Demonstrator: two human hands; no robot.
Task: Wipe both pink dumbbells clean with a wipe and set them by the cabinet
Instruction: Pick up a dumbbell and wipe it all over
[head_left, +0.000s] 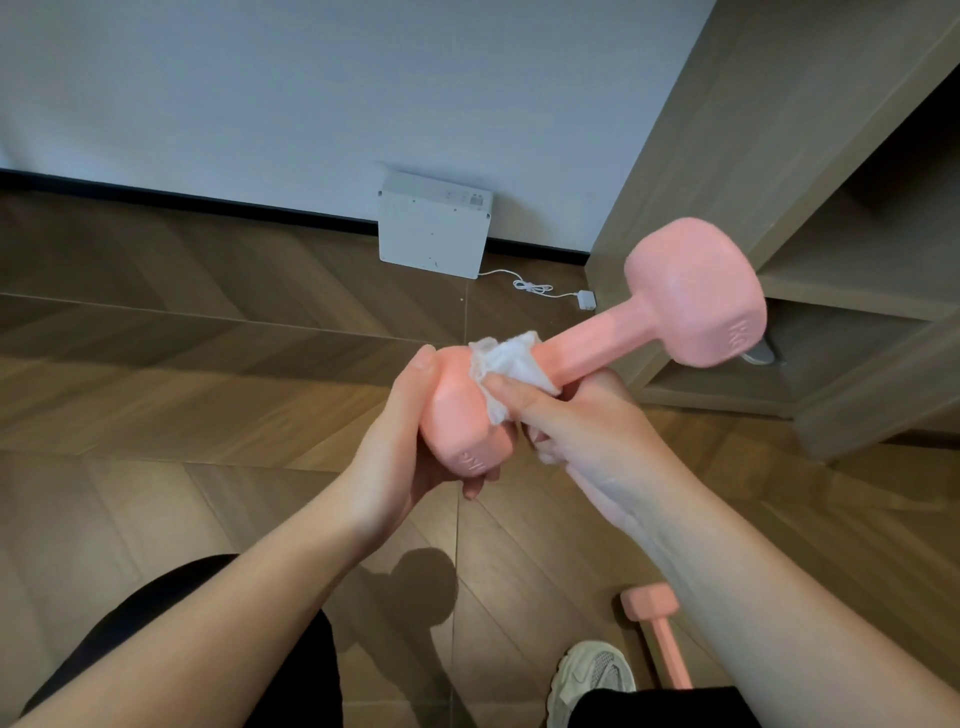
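Dumbbell (613, 343) head cupped by left fingers (475, 486); right fingers (514, 389) pinch wipe (506, 361) against its handle.

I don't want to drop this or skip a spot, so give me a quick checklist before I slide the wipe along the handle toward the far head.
1. Left hand supports the near head of the held dumbbell: ok, palm cupped around it.
2. Wipe is on the handle: ok, the right hand presses it where handle meets the near head.
3. Handle ahead of the wipe is unobstructed: ok, bare up to the far head.
4. Far head stays off the cabinet: cannot tell, they overlap in this view.
5. Wipe still clean enough: cannot tell, it is crumpled.
6. Second dumbbell is accounted for: ok, on the floor by the shoe.
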